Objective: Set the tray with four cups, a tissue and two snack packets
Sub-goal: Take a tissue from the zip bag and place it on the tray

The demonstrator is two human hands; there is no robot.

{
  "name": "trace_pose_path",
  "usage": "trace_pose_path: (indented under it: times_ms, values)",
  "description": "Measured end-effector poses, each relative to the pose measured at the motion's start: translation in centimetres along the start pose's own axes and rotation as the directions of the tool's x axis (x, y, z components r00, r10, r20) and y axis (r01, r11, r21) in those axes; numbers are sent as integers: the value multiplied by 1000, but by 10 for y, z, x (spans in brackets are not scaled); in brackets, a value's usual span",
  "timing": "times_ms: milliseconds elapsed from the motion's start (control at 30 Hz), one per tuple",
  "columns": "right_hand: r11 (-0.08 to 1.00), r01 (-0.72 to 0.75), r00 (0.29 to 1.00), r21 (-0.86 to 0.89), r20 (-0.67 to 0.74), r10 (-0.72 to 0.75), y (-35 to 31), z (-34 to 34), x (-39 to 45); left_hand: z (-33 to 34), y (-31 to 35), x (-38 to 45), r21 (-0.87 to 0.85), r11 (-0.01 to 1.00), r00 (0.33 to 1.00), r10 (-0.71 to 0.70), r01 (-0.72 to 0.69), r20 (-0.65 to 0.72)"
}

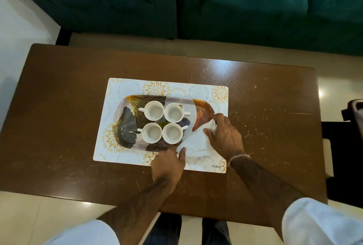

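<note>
An oval tray (125, 126) with gold and dark leaf patterns lies on a white placemat (125, 87). Several white cups stand grouped in its middle, among them the back left cup (154, 110) and the front right cup (172, 133). A white tissue (196, 142) lies over the tray's right front part. My right hand (224, 136) rests on the tissue's right side, fingers holding its far corner. My left hand (169, 163) touches the tissue's near left edge with thumb and fingers. No snack packets are in view.
The placemat sits on a brown wooden table (59, 107). A dark green sofa (196, 3) stands beyond the table's far edge. A dark object (353, 113) shows at the right edge of view. My legs are under the near table edge.
</note>
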State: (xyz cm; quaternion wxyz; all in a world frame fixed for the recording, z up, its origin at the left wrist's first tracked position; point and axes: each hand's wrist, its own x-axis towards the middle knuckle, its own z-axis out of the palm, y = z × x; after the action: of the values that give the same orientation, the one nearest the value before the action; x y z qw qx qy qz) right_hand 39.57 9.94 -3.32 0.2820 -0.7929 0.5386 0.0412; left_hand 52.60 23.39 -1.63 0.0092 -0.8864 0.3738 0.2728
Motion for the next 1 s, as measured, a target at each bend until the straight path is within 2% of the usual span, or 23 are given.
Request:
trace_pose_path:
  times_ms: [133, 233, 333, 433, 533, 800, 1000]
  values:
    - [974, 191, 979, -126, -45, -198, 6, 5, -6, -5, -5, -8, -21, 999, 999, 41, -42, -26]
    - [931, 314, 949, -184, 52, -310, 13, 5, -11, -6, -6, -15, -50, 986, 987, 155, -156, -27]
    - [918, 346, 936, -194, 137, -324, 16, 7, -14, -2, -1, -14, 40, 943, 943, 326, -329, 72]
    - [913, 355, 932, -199, 147, -331, 16, 8, -16, 2, 7, -4, 114, 942, 941, 294, -315, 170]
    - [919, 348, 935, -185, 141, -325, 15, 7, -16, 1, 11, -3, 144, 945, 943, 261, -293, 209]
    - [954, 290, 955, -75, 83, -284, 11, -10, -9, -16, 33, 8, 44, 924, 925, 379, -380, 21]
    - [973, 231, 973, -11, 24, -231, 16, -51, 0, -43, 69, 28, -36, 860, 859, 504, -509, -86]
